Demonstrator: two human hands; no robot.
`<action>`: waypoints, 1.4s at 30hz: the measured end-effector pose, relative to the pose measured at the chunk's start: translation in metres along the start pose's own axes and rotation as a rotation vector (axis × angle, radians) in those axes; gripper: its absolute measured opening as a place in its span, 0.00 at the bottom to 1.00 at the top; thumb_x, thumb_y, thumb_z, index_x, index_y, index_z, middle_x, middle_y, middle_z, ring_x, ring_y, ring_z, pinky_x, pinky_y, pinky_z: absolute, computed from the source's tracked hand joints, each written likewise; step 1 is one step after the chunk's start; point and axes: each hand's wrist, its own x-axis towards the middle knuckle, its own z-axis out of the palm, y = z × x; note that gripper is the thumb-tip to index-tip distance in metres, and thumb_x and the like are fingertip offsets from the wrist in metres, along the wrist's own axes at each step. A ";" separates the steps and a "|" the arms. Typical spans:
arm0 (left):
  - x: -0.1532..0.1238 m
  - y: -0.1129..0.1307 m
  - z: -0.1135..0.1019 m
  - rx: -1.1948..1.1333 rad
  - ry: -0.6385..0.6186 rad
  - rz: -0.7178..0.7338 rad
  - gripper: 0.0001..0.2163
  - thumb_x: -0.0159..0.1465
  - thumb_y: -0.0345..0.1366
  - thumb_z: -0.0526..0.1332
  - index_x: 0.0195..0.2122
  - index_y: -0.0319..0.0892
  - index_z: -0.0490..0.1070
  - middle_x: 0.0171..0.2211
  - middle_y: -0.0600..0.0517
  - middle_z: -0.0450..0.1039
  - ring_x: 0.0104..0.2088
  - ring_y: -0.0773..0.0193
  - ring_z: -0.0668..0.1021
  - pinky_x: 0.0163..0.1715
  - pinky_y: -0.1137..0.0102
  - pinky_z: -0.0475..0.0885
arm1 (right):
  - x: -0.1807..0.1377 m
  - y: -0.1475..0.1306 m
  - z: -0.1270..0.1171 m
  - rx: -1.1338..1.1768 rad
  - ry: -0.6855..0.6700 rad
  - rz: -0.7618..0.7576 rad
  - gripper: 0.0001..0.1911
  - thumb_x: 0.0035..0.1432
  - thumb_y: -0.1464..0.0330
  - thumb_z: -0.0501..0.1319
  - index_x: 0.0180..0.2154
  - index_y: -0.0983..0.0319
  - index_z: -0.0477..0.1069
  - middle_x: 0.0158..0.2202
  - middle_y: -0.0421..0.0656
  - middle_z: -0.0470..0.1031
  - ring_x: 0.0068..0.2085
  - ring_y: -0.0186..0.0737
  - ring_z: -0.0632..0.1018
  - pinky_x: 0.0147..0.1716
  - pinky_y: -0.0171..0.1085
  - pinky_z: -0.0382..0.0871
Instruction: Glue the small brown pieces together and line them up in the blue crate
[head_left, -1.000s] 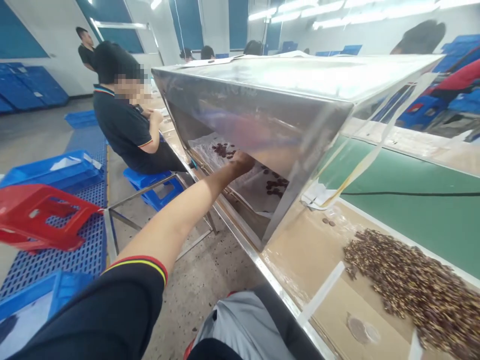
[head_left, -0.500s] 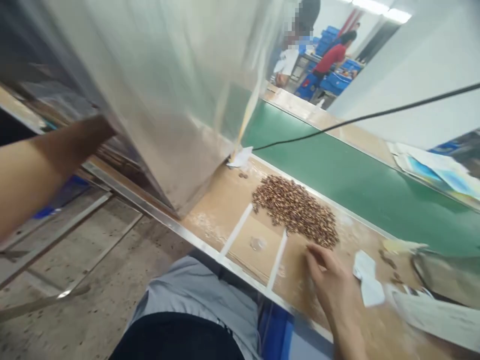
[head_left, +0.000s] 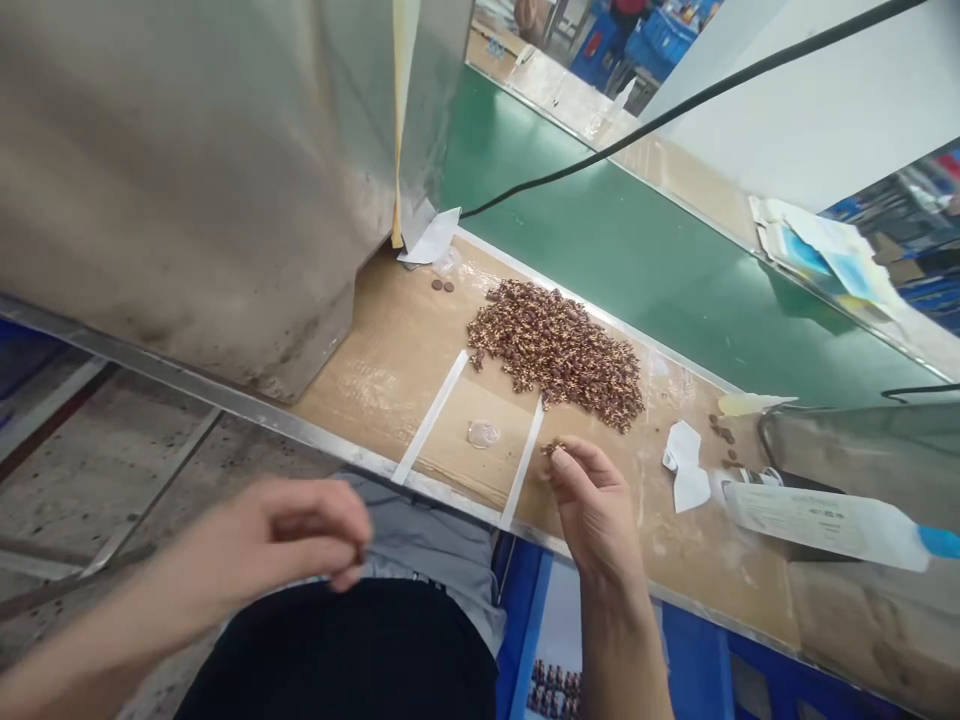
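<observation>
Out of the metal box (head_left: 187, 200) since half a second ago, the left hand (head_left: 292, 530) now hangs over the person's lap, while the right hand (head_left: 600, 500) has shifted from the edge of the pile (head_left: 559, 350) to a spot just beside a strip of white tape (head_left: 523, 465). One small part (head_left: 551, 448), brown and gold, is pinched between the thumb and fingers of the right hand, just above the table (head_left: 375, 350) and apart from the pile. On the left hand, thumb and fingertips are drawn close together, but blur hides whether they grip anything. Pieces of the same colours make up the pile, heaped on the cardboard top behind the right hand. Left of that hand, between two strips of tape, lies a clear round blob (head_left: 482, 434). Two brown discs (head_left: 442, 286) sit beyond, near the box. To the right come a folded white paper (head_left: 686, 468) and a bottle (head_left: 825, 520) on its side, its blue cap pointing away from the paper. Below the table edge, a blue tray (head_left: 532, 615) holds rows of small dark pieces (head_left: 553, 690). Behind the pile runs a green belt (head_left: 600, 220), with a black cable (head_left: 675, 105) slanting across it.
</observation>
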 end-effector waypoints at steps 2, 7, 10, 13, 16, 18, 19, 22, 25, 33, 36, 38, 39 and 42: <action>0.025 -0.009 0.025 -0.183 -0.136 -0.053 0.11 0.62 0.40 0.86 0.37 0.42 0.89 0.32 0.49 0.87 0.34 0.58 0.89 0.40 0.68 0.85 | -0.014 -0.004 0.014 0.097 -0.099 0.075 0.20 0.53 0.55 0.90 0.43 0.55 0.91 0.39 0.42 0.89 0.36 0.36 0.82 0.42 0.36 0.81; 0.060 -0.016 0.081 -0.513 -0.067 -0.039 0.17 0.56 0.40 0.91 0.39 0.41 0.89 0.33 0.47 0.90 0.31 0.61 0.90 0.38 0.72 0.87 | -0.047 -0.013 0.034 0.153 -0.204 0.106 0.14 0.59 0.58 0.88 0.42 0.54 0.91 0.42 0.43 0.89 0.36 0.36 0.81 0.41 0.36 0.82; 0.061 -0.016 0.087 -0.488 -0.021 0.009 0.16 0.57 0.40 0.91 0.39 0.41 0.90 0.32 0.49 0.90 0.31 0.62 0.91 0.38 0.74 0.88 | -0.057 -0.014 0.041 0.131 -0.236 0.083 0.13 0.60 0.59 0.87 0.42 0.54 0.92 0.47 0.44 0.91 0.40 0.38 0.83 0.45 0.36 0.83; 0.058 -0.016 0.083 -0.414 0.002 0.061 0.14 0.58 0.39 0.90 0.39 0.42 0.91 0.34 0.49 0.91 0.32 0.63 0.91 0.39 0.76 0.88 | -0.059 -0.011 0.044 0.116 -0.263 0.084 0.11 0.62 0.59 0.87 0.43 0.53 0.92 0.51 0.44 0.91 0.45 0.40 0.86 0.47 0.35 0.84; 0.056 -0.018 0.082 -0.330 -0.019 0.084 0.12 0.61 0.39 0.89 0.39 0.42 0.92 0.34 0.49 0.91 0.35 0.62 0.92 0.40 0.76 0.88 | -0.059 -0.009 0.047 0.118 -0.331 0.117 0.11 0.64 0.59 0.86 0.45 0.53 0.91 0.52 0.43 0.91 0.48 0.42 0.88 0.50 0.37 0.85; 0.055 -0.018 0.083 -0.299 -0.036 0.094 0.11 0.61 0.39 0.89 0.39 0.43 0.92 0.34 0.49 0.91 0.35 0.62 0.92 0.40 0.77 0.88 | -0.059 -0.009 0.048 0.115 -0.374 0.146 0.10 0.66 0.60 0.85 0.45 0.53 0.91 0.47 0.43 0.91 0.47 0.41 0.88 0.50 0.37 0.85; 0.055 -0.018 0.083 -0.300 -0.048 0.096 0.11 0.62 0.39 0.89 0.39 0.43 0.92 0.34 0.50 0.91 0.35 0.63 0.92 0.40 0.77 0.88 | -0.058 -0.009 0.048 0.114 -0.387 0.158 0.10 0.66 0.60 0.85 0.45 0.53 0.91 0.45 0.42 0.91 0.45 0.40 0.88 0.49 0.36 0.84; 0.056 -0.017 0.083 -0.345 -0.117 0.065 0.12 0.65 0.43 0.87 0.39 0.42 0.91 0.34 0.49 0.91 0.33 0.63 0.91 0.40 0.75 0.88 | -0.057 -0.009 0.047 0.132 -0.392 0.190 0.12 0.65 0.59 0.86 0.44 0.54 0.91 0.41 0.42 0.90 0.38 0.37 0.85 0.42 0.34 0.82; 0.058 -0.017 0.080 -0.390 -0.241 -0.051 0.17 0.69 0.50 0.83 0.40 0.40 0.90 0.36 0.46 0.91 0.33 0.61 0.91 0.39 0.72 0.89 | -0.055 -0.010 0.045 0.138 -0.406 0.219 0.12 0.63 0.58 0.87 0.43 0.55 0.91 0.41 0.42 0.91 0.35 0.35 0.83 0.38 0.34 0.81; 0.065 -0.022 0.073 -0.445 -0.468 -0.304 0.19 0.59 0.44 0.90 0.37 0.40 0.85 0.28 0.48 0.87 0.26 0.62 0.88 0.31 0.71 0.87 | -0.059 -0.026 0.042 0.134 -0.627 0.263 0.07 0.68 0.65 0.84 0.45 0.54 0.91 0.39 0.40 0.91 0.39 0.39 0.91 0.44 0.35 0.88; 0.063 -0.023 0.076 -0.532 -0.516 -0.344 0.18 0.58 0.42 0.91 0.38 0.41 0.85 0.29 0.50 0.86 0.26 0.63 0.87 0.32 0.72 0.87 | -0.061 -0.030 0.038 0.125 -0.633 0.203 0.06 0.68 0.66 0.83 0.45 0.53 0.92 0.40 0.40 0.92 0.41 0.40 0.92 0.45 0.36 0.88; 0.063 -0.022 0.077 -0.578 -0.543 -0.337 0.17 0.59 0.40 0.90 0.40 0.41 0.86 0.32 0.50 0.87 0.29 0.63 0.89 0.34 0.72 0.87 | -0.060 -0.031 0.030 0.067 -0.585 0.119 0.05 0.68 0.66 0.83 0.45 0.53 0.92 0.42 0.41 0.92 0.41 0.41 0.91 0.44 0.37 0.88; 0.064 -0.021 0.076 -0.598 -0.542 -0.317 0.16 0.59 0.38 0.90 0.40 0.41 0.87 0.33 0.50 0.88 0.31 0.64 0.89 0.35 0.73 0.87 | -0.058 -0.032 0.024 0.027 -0.524 0.058 0.06 0.68 0.66 0.83 0.45 0.52 0.92 0.42 0.42 0.92 0.42 0.41 0.91 0.44 0.37 0.88; 0.071 -0.015 0.071 -0.620 -0.460 -0.203 0.13 0.61 0.35 0.88 0.42 0.40 0.89 0.38 0.49 0.89 0.34 0.65 0.89 0.37 0.75 0.86 | -0.048 -0.033 0.004 -0.090 -0.207 -0.129 0.07 0.66 0.66 0.85 0.45 0.53 0.92 0.43 0.43 0.92 0.43 0.40 0.89 0.43 0.36 0.86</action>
